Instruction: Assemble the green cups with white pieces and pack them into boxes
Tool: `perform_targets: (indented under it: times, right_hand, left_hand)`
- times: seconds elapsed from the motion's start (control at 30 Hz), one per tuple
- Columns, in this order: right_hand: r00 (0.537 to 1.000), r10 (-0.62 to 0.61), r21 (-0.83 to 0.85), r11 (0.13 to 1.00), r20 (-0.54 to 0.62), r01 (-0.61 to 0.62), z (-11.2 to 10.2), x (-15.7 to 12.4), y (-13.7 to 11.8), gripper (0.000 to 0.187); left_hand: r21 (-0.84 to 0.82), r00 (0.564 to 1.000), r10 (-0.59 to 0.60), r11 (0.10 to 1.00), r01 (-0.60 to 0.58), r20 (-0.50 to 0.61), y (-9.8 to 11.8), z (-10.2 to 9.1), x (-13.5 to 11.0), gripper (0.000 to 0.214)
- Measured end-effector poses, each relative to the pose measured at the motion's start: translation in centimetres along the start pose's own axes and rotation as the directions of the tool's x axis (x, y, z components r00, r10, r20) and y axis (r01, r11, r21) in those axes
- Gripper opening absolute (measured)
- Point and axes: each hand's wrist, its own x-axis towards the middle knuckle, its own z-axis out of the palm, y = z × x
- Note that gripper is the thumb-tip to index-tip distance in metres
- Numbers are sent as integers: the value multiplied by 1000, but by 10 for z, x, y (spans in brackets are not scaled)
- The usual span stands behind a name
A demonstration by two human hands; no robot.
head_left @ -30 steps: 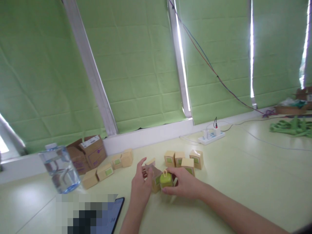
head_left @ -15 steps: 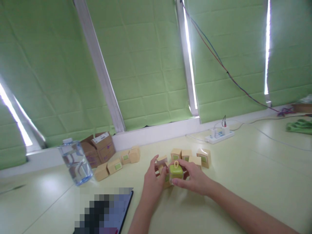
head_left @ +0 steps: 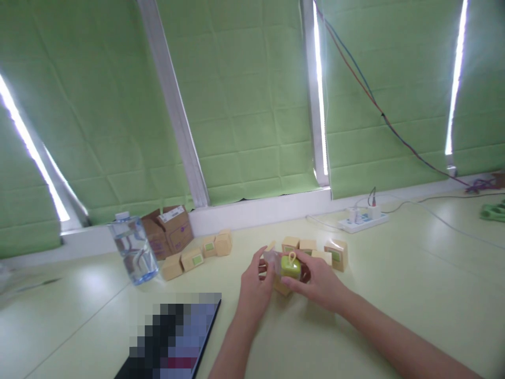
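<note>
My right hand [head_left: 317, 276] grips a small glossy green case [head_left: 291, 267] with a yellow loop on top, thumb in front and fingers behind. To its left, my left hand [head_left: 258, 281] is curled around a small open tan box [head_left: 282, 287], whose flap sticks up above the fingers. Something greyish and translucent shows between my left fingertips and the green case; what it is I cannot tell. The hands hide most of the box. Just behind them stand several small tan boxes [head_left: 335, 255] with green labels.
More tan boxes [head_left: 192, 259] stand at the left, near a brown carton [head_left: 175, 231] and a clear water bottle [head_left: 136, 252]. A dark-edged flat device [head_left: 205, 321], partly pixelated, lies front left. A power strip [head_left: 363, 222] with plugs and cables sits at the back right.
The camera view has shifted, so the scene sits further right. The green case stays in my right hand beside the box. The greyish translucent piece now shows at my left fingertips.
</note>
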Motion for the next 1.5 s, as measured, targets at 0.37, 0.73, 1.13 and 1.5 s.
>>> perform_targets:
  times: [0.37,0.73,1.13,1.5]
  right_hand:
    - [994,-104,-248,965,-43,90,-8,5,1,50]
    - [985,-168,-36,985,-37,167,-9,9,10,52]
    - [990,-121,59,990,-73,125,-7,9,6,30]
    - [995,-78,66,995,60,74,4,5,13,35]
  left_hand:
    - [32,1000,23,999,-23,21,2,0,1,48]
    - [-56,990,35,998,-28,134,13,-2,-2,52]
    - [-45,991,19,999,-13,131,11,-1,-2,51]
    - [-44,995,-1,999,6,103,6,3,0,48]
